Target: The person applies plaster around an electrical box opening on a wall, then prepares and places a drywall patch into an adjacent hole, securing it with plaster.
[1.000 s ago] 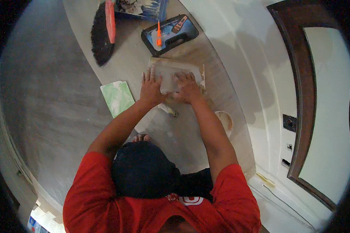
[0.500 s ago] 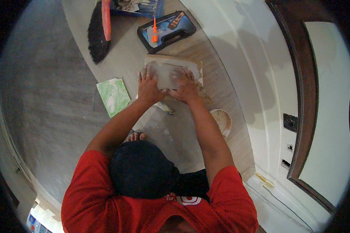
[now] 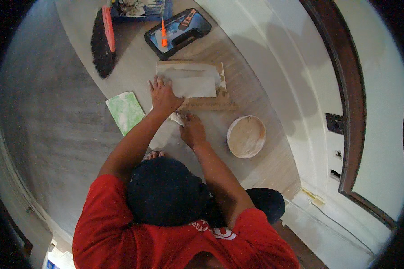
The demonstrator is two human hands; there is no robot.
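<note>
Curls the right hand [image 3: 193,131] against a small whitish object [image 3: 176,118], too obscured to tell if gripped; rests the left hand [image 3: 165,97], with fingers spread and empty, on the left edge of a brown sheet [image 3: 206,105] under pale paper [image 3: 195,86], before a black case [image 3: 179,30].

Matt brown cardboard [image 3: 208,104], smooth paper [image 3: 195,86], plastic case [image 3: 180,32]

I note: sheet [image 3: 195,85] whitish, cardboard [image 3: 206,104] brown. Flat block [image 3: 125,110]: green, smeared white. Brush [image 3: 103,56]: black bristles [image 3: 102,62], pinkish-red handle [image 3: 108,28].
</note>
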